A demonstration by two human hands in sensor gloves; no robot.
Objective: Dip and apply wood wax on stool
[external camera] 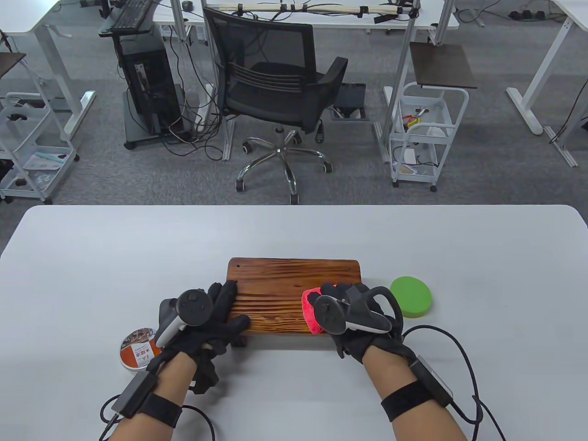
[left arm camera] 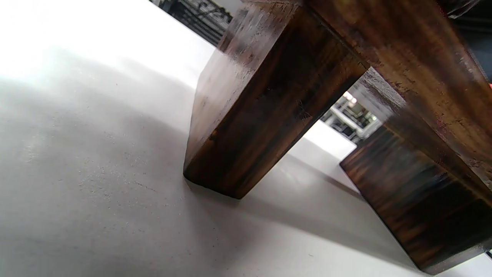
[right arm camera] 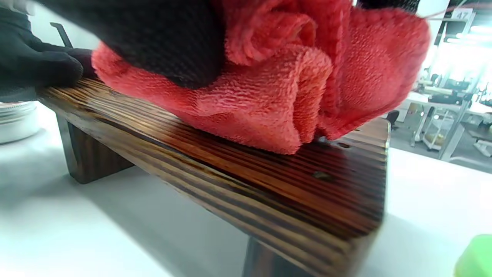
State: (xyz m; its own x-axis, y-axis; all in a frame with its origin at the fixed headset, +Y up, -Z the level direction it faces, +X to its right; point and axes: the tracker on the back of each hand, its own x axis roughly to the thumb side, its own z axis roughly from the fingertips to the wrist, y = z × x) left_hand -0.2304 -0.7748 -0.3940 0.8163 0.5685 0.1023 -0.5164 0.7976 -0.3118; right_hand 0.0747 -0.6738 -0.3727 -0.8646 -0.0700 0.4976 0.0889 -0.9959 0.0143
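A small dark wooden stool (external camera: 285, 294) with a striped top stands on the white table. My left hand (external camera: 220, 312) rests on the stool's left end and holds it. My right hand (external camera: 342, 301) grips a red cloth (external camera: 310, 310) and presses it on the stool's right part. In the right wrist view the cloth (right arm camera: 276, 88) lies bunched on the stool top (right arm camera: 246, 173) under my gloved fingers (right arm camera: 153, 42). The left wrist view shows only the stool's legs (left arm camera: 261, 107) from below. A round wax tin (external camera: 137, 351) sits left of my left wrist.
A green round lid (external camera: 412, 296) lies on the table just right of the stool; its edge shows in the right wrist view (right arm camera: 474, 257). The tin's rim also shows there (right arm camera: 17, 119). An office chair (external camera: 275, 92) stands beyond the table's far edge.
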